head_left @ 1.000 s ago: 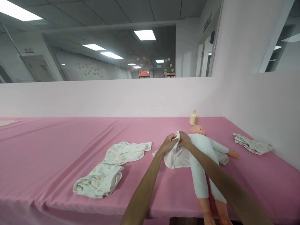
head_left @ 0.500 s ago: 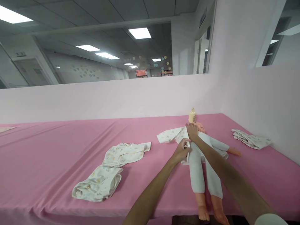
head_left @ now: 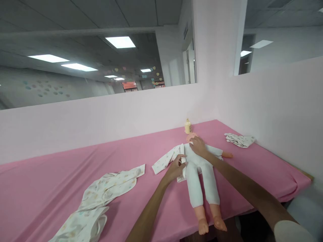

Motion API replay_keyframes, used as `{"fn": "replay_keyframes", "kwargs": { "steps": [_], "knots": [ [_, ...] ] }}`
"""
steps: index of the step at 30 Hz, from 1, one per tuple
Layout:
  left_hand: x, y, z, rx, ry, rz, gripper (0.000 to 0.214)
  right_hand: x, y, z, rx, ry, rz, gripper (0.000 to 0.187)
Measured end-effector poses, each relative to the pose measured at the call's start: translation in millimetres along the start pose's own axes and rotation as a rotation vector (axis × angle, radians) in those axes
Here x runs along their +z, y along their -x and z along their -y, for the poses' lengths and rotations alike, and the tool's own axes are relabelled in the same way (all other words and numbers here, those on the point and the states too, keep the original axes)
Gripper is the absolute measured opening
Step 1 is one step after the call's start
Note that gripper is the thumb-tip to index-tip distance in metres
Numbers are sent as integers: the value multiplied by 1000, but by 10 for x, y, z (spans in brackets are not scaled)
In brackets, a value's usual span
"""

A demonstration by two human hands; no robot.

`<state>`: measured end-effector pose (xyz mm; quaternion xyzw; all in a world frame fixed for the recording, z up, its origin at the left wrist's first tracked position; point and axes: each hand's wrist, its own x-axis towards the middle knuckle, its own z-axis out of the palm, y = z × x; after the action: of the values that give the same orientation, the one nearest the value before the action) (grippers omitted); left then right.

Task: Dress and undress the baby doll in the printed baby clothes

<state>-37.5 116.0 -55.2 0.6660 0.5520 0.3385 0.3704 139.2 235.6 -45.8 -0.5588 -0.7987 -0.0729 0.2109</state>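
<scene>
A baby doll [head_left: 194, 159] with a white cloth body lies face up, feet toward me, its head partly hidden behind my right hand. A white patterned baby shirt [head_left: 168, 159] covers its arm on the left, with more cloth showing beneath the body. My left hand [head_left: 176, 168] is closed, thumb and fingers pinching the shirt's front edge beside the doll's waist. Across the doll's upper chest, just below the head, my right hand [head_left: 198, 147] lies with fingers stretched out. The doll's arm on the right is bare of the shirt.
More patterned baby clothes [head_left: 108, 188] lie spread at the left on the pink-covered table [head_left: 131, 151]. A folded patterned cloth [head_left: 239, 140] rests near the right wall. Behind the doll's head stands a cream pump bottle [head_left: 188, 127]. Walls with windows border the back and right.
The view has turned to the right. My right hand has moved from the shirt's collar edge onto the doll's upper chest. My left hand stays at the shirt's edge.
</scene>
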Motion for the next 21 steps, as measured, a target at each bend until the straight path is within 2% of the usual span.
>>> {"fn": "replay_keyframes", "kwargs": {
  "steps": [1, 2, 4, 6, 8, 11, 13, 15, 18, 21],
  "knots": [
    [-9, -24, -23, 26, -81, -76, 42, -30, 120, -206, 54, -6, -26, 35],
    [-6, -65, -52, 61, -153, -157, 42, -54, 253, -442, 166, -33, -56, 35],
    [49, -207, -131, 152, -271, -271, 40, -79, 536, -946, 380, -49, -22, 32],
    [183, -423, -247, 268, -389, -256, 36, -81, 794, -1387, 583, -71, 60, 33],
    [396, -689, -393, 384, -513, -170, 34, -73, 974, -1669, 671, -205, 132, 33],
    [802, -1106, -612, 486, -679, 39, 39, -62, 1051, -1773, 692, -465, 129, 30],
    [1060, -1347, -718, 472, -770, 182, 47, -59, 1005, -1726, 697, -569, 113, 30],
    [1252, -1534, -778, 424, -816, 255, 52, -63, 936, -1677, 687, -661, 108, 32],
    [1357, -1696, -809, 351, -838, 266, 48, -78, 886, -1679, 634, -834, 56, 38],
    [1261, -1746, -819, 305, -839, 235, 38, -67, 957, -1737, 534, -917, -12, 41]
  ]
}}
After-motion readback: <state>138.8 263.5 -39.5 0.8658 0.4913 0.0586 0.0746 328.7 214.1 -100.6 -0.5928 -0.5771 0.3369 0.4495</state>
